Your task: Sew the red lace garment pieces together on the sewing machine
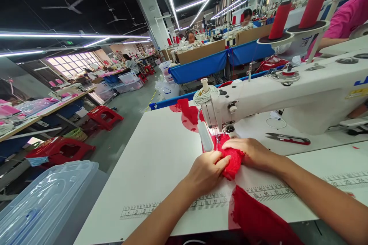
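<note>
Red lace fabric point(232, 164) lies bunched under the needle area of a white sewing machine point(258, 99). My left hand point(207, 170) grips its left edge, thumb and fingers pressed together on the cloth. From the right, my right hand point(249, 152) holds the same fabric close to the presser foot point(218, 138), its fingers curled over it. More red fabric point(258, 214) hangs over the table's front edge, and another red piece point(188, 113) lies behind the needle. A pale lamp-like attachment point(205, 136) hangs beside the needle.
Red-handled thread snips point(289, 138) lie right of the needle. A printed ruler point(212, 202) runs along the white table point(143, 168). Red thread cones point(280, 19) stand behind the machine. A lidded plastic box point(48, 199) and red stools point(59, 151) are at left. Co-workers sit farther back.
</note>
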### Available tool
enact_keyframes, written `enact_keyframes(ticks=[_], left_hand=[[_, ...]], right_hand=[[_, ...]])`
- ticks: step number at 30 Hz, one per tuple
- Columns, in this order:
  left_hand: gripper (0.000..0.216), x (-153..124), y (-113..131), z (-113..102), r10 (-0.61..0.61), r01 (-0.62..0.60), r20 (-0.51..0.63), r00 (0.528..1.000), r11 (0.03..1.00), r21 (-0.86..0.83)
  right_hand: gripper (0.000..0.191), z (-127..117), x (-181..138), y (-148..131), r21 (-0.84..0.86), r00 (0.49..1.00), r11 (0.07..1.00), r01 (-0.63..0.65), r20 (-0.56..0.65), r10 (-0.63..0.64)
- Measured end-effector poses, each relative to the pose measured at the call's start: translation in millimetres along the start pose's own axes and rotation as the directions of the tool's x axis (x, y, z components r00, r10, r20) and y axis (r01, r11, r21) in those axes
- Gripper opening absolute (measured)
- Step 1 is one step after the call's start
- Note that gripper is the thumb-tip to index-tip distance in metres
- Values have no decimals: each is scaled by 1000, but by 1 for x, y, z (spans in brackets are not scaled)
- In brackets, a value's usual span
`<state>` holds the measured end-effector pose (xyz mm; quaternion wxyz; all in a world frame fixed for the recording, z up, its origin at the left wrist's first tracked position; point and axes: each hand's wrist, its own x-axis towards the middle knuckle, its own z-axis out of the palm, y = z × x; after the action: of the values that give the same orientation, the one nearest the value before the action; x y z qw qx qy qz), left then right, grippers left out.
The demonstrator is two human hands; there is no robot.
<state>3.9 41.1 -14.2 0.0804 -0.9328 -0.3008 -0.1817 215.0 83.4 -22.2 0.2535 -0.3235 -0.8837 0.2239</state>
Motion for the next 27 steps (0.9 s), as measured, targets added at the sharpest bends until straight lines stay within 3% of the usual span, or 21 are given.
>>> enact_keyframes(ticks=[2,4,8,11,15,20,22,25,27], left_hand=[[26,-2,2,6,62,-59,-45,997,995,79],[30,-5,3,12,17,-14,-63,998,998,61],[30,-7,0,17,-258,251,0,966,939,-233],[24,-2,-9,12,-306,310,73,949,875,-373],[15,7,-22,4,-355,449,276,893,663,-599],[12,14,-30,1,-396,617,479,783,403,-676],[15,19,-35,-2,-391,623,494,777,363,-693],[20,26,-45,-8,-392,603,473,789,346,-719],[20,30,-51,-11,-391,595,467,794,339,-729]], right_hand=[[16,6,1,1,-52,998,999,7,-61,-10],[19,11,1,3,-74,995,997,-12,-100,5],[15,13,2,4,-75,991,997,-15,-137,4],[13,10,2,4,-40,986,999,-32,-162,25],[16,8,0,5,72,982,996,-50,-179,62],[29,10,1,1,272,988,961,-43,-130,81],[27,12,2,1,372,977,924,-85,-150,150],[7,15,3,3,464,937,866,-187,-180,299],[10,17,2,5,491,912,837,-242,-180,369]])
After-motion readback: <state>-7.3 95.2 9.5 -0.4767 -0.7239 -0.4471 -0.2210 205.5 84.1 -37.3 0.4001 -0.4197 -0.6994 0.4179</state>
